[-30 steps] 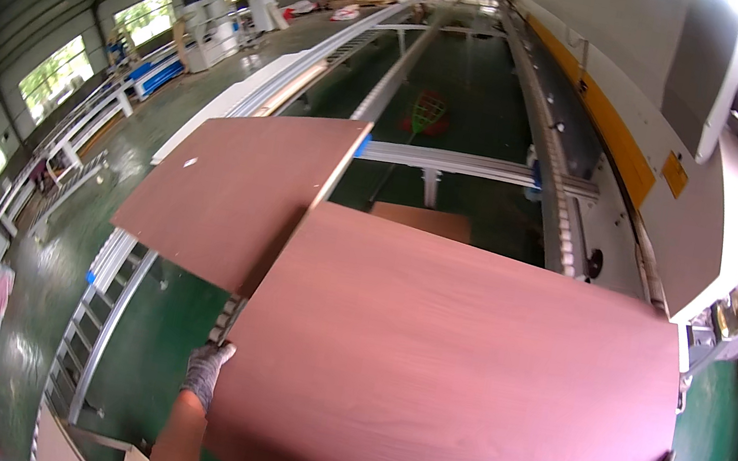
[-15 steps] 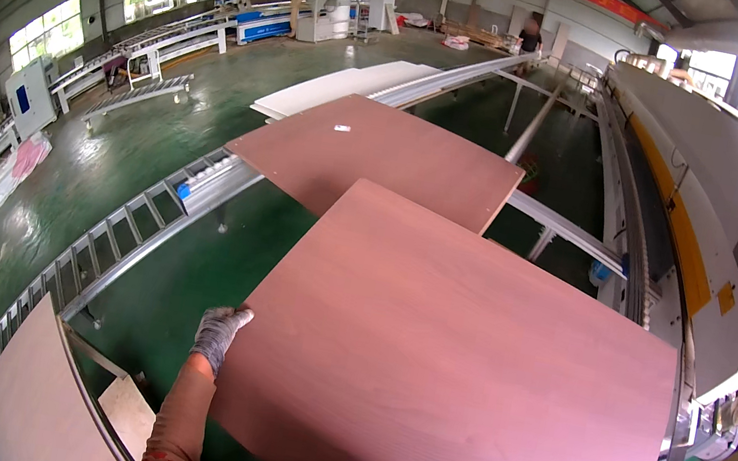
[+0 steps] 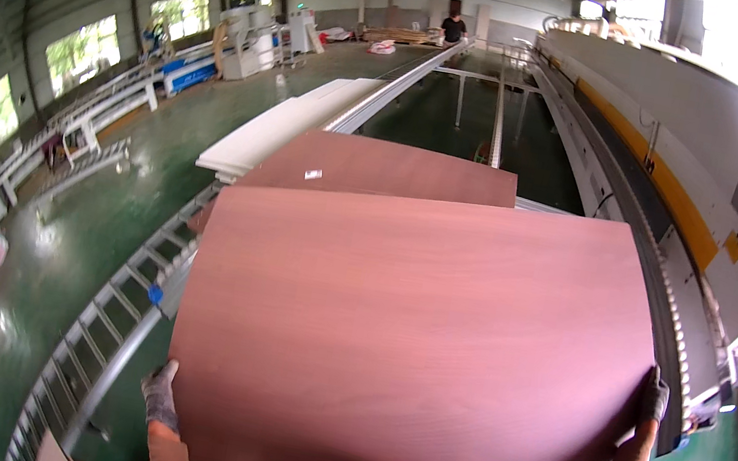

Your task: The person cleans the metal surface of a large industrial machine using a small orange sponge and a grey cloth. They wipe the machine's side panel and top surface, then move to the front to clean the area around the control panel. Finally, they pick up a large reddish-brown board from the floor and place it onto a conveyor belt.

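A large reddish-brown wood-grain panel [image 3: 410, 335] spans the space between my arms, its near edge close to my body. My left hand [image 3: 161, 394], in a grey glove, grips its left edge near the lower corner. On the opposite edge my right hand [image 3: 656, 396], gloved too, is closed around the side; the fingers beneath the board are hidden. Beyond it lies a second reddish-brown panel [image 3: 389, 168] with a small white label [image 3: 313, 174], partly covered by the held board.
A roller conveyor [image 3: 104, 323] runs along the left. At right stands a long machine [image 3: 695, 148] with a yellow strip [image 3: 641, 149] and a roller edge. White panels [image 3: 284, 124] are stacked beyond. Far back, a person [image 3: 454, 27] in dark clothes stands by the frame's end.
The held panel has turned so its far edge lies nearly level across the view. My left hand has come nearer and left; my right hand now shows higher along the right edge.
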Tool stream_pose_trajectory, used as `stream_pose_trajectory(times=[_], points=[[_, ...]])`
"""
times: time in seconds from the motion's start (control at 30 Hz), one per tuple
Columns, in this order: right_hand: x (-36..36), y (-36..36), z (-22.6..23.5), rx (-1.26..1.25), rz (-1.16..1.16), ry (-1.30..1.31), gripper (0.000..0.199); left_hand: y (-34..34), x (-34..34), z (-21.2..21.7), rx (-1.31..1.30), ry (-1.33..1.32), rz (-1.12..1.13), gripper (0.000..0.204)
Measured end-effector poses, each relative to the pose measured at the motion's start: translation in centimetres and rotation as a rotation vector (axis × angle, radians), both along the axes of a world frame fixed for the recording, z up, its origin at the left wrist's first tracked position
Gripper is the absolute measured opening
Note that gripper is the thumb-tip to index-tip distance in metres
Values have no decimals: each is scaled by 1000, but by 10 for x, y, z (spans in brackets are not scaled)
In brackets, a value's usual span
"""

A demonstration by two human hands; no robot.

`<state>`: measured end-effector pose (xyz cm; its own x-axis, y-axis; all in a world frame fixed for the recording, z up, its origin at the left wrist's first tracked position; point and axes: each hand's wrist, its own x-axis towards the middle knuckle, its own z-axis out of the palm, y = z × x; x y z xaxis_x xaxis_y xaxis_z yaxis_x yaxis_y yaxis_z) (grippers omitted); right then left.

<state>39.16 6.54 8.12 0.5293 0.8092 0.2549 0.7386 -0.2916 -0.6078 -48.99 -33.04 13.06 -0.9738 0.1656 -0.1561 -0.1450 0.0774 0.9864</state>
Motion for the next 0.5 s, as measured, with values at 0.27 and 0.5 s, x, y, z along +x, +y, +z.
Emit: stream_pose_trajectory(times=[0.27,0.5], points=[[-177,89,3,-207,-87,120,74,42,-148,17,-91,-146,-24,47],[-268,135,4,-207,-133,25,70,134,-305,-60,-307,-160,-50,48]])
